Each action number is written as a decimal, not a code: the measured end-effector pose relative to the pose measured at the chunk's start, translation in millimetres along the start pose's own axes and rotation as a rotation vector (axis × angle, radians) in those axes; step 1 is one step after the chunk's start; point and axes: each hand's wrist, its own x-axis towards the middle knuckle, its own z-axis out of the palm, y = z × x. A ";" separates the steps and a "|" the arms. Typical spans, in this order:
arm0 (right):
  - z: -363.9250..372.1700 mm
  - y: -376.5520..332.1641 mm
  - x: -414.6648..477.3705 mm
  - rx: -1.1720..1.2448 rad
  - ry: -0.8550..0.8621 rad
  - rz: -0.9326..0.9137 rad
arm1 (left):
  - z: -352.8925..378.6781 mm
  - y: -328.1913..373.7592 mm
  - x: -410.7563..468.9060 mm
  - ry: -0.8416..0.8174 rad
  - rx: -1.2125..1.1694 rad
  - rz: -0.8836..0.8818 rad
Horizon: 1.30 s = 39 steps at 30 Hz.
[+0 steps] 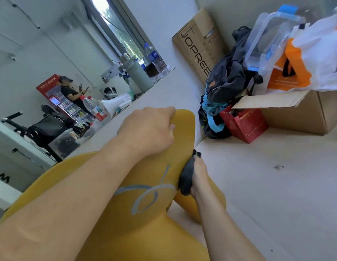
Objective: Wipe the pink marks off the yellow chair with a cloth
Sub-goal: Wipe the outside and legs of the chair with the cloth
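The yellow chair [137,227] fills the lower middle of the head view, its backrest reaching up toward the wall. My left hand [150,129] grips the top edge of the backrest. My right hand [198,176] holds a dark grey cloth [186,178] bunched in its fingers and presses it against the right edge of the backrest. Looping marks [145,193] run across the yellow surface just left of the cloth; they look pale blue-grey here, not pink.
A white ledge [111,127] behind the chair carries water bottles, a megaphone and a grey flask. To the right stand a red bag [244,125], a dark backpack [228,76] and an open cardboard box [303,110] with plastic bags. A person stands far left.
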 end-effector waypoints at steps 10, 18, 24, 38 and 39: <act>38.8 -67.8 -129.4 -0.194 0.003 -1.198 | -17.0 -14.4 -0.1 -0.092 -0.500 -0.082; -0.3 4.2 -34.8 0.092 0.102 -0.175 | -1.6 -31.4 -43.8 0.039 -0.336 -0.019; 39.8 -50.1 -134.7 -0.272 0.108 -0.993 | -4.6 -22.4 -12.6 0.054 -0.462 -0.038; -2.9 62.6 22.5 0.227 0.064 0.001 | -4.5 -21.4 -8.5 0.106 -0.483 -0.026; -0.8 56.3 8.7 0.230 0.045 -0.007 | -5.6 -21.1 -9.0 0.104 -0.496 -0.032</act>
